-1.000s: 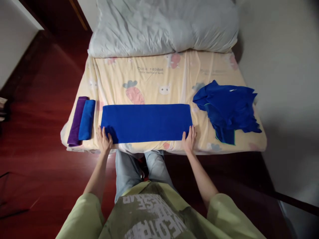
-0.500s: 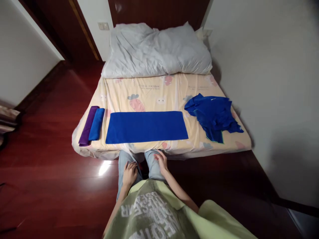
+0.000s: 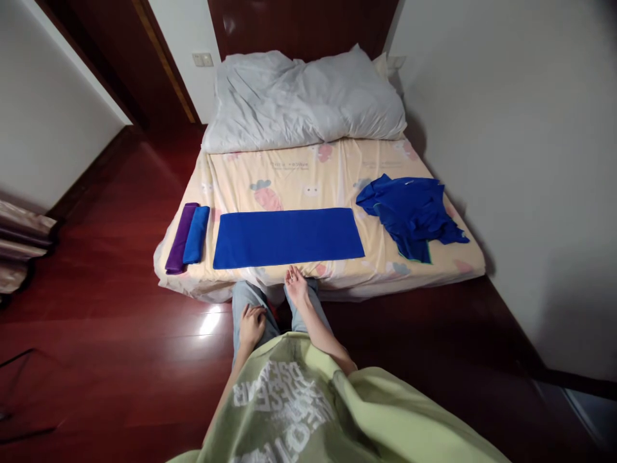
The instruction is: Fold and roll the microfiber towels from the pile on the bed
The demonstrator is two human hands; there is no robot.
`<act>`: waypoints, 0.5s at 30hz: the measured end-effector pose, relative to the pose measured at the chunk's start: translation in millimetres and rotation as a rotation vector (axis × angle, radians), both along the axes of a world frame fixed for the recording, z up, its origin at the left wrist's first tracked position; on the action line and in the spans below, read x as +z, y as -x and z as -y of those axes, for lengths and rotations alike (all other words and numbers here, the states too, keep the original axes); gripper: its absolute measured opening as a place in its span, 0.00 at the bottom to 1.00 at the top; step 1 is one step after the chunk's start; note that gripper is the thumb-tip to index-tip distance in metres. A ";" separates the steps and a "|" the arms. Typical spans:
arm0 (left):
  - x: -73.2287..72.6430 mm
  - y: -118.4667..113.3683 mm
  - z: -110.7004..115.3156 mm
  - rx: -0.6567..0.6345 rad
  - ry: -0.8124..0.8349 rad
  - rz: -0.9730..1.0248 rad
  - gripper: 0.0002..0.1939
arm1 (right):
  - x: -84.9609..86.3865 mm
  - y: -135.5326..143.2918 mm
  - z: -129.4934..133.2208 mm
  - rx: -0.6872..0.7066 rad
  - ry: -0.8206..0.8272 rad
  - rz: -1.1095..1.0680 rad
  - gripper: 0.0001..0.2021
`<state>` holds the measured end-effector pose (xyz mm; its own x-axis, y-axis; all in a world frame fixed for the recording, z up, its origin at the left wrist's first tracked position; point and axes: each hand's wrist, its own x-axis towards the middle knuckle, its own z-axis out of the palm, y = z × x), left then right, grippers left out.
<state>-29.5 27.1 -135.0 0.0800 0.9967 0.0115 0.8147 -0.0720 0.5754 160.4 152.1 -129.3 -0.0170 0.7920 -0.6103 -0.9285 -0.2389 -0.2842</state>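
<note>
A blue towel (image 3: 289, 238) lies flat, in a long rectangle, near the front edge of the bed. Left of it, a purple roll of cloth (image 3: 182, 238) and a blue roll of cloth (image 3: 196, 235) lie side by side. A crumpled blue garment (image 3: 414, 215) is on the right side of the bed. My left hand (image 3: 252, 325) rests on my left thigh, fingers loosely apart and holding nothing. Above my right knee, just below the flat towel's front edge, my right hand (image 3: 295, 285) is turned partly palm up with curled, spread fingers and nothing in it.
The bed (image 3: 299, 175) has a patterned yellow sheet. A large white quilt (image 3: 303, 103) is heaped at its head, against the dark headboard (image 3: 303, 26). Walls stand at both sides, and a striped curtain (image 3: 22, 241) hangs at the far left above the dark red floor (image 3: 110, 308).
My right hand has moved up and left toward the flat towel and turned its palm upward. My left hand stays on the thigh. The camera view has shifted slightly.
</note>
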 end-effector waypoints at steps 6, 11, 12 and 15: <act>1.4 1.2 -2.1 0.032 0.025 0.014 0.16 | 6.8 1.3 -17.4 -0.014 -0.007 0.029 0.10; 3.3 -1.3 -2.8 0.028 0.030 0.032 0.16 | 8.9 3.6 -35.7 0.005 -0.011 0.042 0.10; 3.3 -1.4 -2.9 0.028 0.030 0.032 0.16 | 9.0 4.7 -39.9 0.003 -0.006 0.038 0.10; 2.5 -1.2 -3.4 0.024 0.027 0.037 0.16 | 10.4 8.6 -52.2 -0.016 0.025 -0.009 0.11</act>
